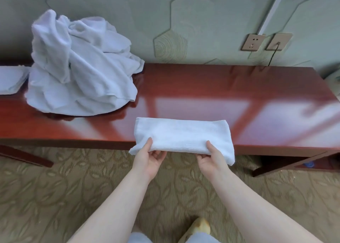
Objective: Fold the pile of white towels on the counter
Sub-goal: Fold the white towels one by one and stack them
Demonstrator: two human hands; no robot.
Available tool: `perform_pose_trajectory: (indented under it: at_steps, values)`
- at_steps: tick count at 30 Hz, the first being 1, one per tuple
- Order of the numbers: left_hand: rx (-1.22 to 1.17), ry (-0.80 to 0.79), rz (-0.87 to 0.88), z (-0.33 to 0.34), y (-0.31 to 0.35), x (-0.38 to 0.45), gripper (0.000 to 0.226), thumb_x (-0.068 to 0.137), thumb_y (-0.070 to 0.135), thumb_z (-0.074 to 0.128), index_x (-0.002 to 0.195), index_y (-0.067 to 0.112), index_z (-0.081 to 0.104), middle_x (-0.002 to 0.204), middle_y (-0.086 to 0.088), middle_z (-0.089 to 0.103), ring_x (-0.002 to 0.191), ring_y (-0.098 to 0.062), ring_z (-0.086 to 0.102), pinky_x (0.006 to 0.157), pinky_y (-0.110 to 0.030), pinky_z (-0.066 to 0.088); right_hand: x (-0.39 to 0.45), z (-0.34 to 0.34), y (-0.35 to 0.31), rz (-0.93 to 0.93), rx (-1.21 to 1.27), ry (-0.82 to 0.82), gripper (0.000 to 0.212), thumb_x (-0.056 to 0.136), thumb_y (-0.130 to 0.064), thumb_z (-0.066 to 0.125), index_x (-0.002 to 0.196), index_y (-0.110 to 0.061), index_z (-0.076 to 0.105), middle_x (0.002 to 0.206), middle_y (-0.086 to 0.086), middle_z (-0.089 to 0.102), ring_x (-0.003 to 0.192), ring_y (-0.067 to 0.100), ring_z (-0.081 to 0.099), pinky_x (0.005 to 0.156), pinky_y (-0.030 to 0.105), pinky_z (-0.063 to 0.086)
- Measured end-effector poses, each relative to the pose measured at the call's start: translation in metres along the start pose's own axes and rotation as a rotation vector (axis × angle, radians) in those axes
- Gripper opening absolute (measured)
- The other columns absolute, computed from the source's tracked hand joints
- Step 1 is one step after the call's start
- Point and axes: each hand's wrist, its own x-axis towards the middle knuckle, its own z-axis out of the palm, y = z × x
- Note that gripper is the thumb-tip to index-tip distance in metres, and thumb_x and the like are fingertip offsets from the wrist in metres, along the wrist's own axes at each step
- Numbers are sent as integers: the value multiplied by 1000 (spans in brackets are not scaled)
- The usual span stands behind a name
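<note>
One folded towel (183, 135), one towel pile (81, 68), one folded stack (12, 79), two wall sockets (253, 42), two hands (150, 159).

Folded towel (182, 136) at my fingertips: plain white, fine ribbed weave along near edge. Heaped towels (81, 68) far left: same white, bluish in the shadows. Counter (239, 88): glossy reddish-brown, pale window glare across it. Wall (184, 22): pale green, hexagon panels, one with concentric rings. Carpet (46, 196): olive-tan leaf pattern. Sockets (253, 42): beige.
</note>
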Motion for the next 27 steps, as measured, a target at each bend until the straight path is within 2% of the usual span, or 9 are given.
perform_pose_trajectory:
  at_steps: [4, 6, 9, 13, 16, 18, 22, 25, 27]
  values:
    - [-5, -85, 85, -43, 64, -9, 34, 97, 24, 58, 128, 10, 56, 117, -7, 69, 105, -23, 65, 92, -48, 52, -11, 35, 62, 3, -53, -88, 33, 100, -6, 51, 133, -8, 52, 122, 10, 65, 105, 24, 65, 82, 39, 52]
    - [-57, -110, 114, -68, 108, -14, 36, 98, 24, 56, 130, 8, 55, 125, -12, 66, 115, -27, 63, 95, -46, 51, -19, 59, 107, 11, -63, -133, 34, 101, -6, 49, 134, -7, 51, 126, 12, 64, 110, 26, 64, 82, 41, 52]
    - [-125, -104, 184, -111, 189, -21, 33, 99, 23, 54, 128, 8, 55, 119, -13, 69, 108, -25, 68, 90, -42, 54, -34, 102, 187, 69, -44, -213, 34, 101, -7, 49, 135, -5, 51, 125, 14, 65, 110, 27, 64, 80, 41, 53]
    - [-157, -111, 298, -162, 304, -28, 33, 99, 24, 52, 127, 6, 55, 111, -11, 72, 99, -21, 71, 78, -37, 61, -52, 170, 291, 142, -65, -302, 36, 100, -7, 49, 136, -4, 49, 127, 15, 64, 112, 28, 63, 87, 42, 51]
    - [-183, -105, 363, -188, 376, -37, 33, 99, 24, 53, 127, 7, 56, 110, -10, 73, 100, -21, 71, 81, -36, 60, -67, 219, 351, 176, -90, -346, 36, 100, -7, 50, 136, -5, 50, 126, 14, 64, 104, 26, 65, 77, 41, 52]
    - [-188, -106, 387, -201, 416, -39, 35, 99, 25, 54, 128, 7, 55, 114, -11, 72, 105, -22, 69, 86, -37, 58, -75, 250, 381, 188, -104, -376, 35, 100, -7, 50, 135, -4, 50, 124, 15, 65, 103, 27, 66, 73, 41, 53]
    - [-231, -98, 429, -220, 481, -26, 35, 98, 26, 55, 127, 6, 55, 112, -12, 72, 100, -23, 71, 77, -35, 61, -74, 308, 431, 201, -129, -408, 35, 100, -7, 49, 135, -1, 50, 127, 17, 64, 116, 30, 61, 80, 43, 52]
    - [-247, -86, 445, -230, 523, -7, 34, 98, 26, 55, 126, 7, 55, 112, -13, 72, 99, -24, 71, 73, -36, 61, -61, 350, 463, 214, -151, -431, 36, 100, -7, 50, 135, -2, 50, 126, 17, 64, 115, 30, 62, 80, 42, 52]
    - [-238, -80, 463, -235, 551, 8, 30, 99, 26, 54, 123, 9, 56, 111, -13, 72, 97, -24, 72, 71, -36, 61, -51, 380, 481, 216, -170, -459, 36, 99, -7, 50, 136, -2, 50, 126, 17, 64, 115, 30, 62, 87, 43, 52]
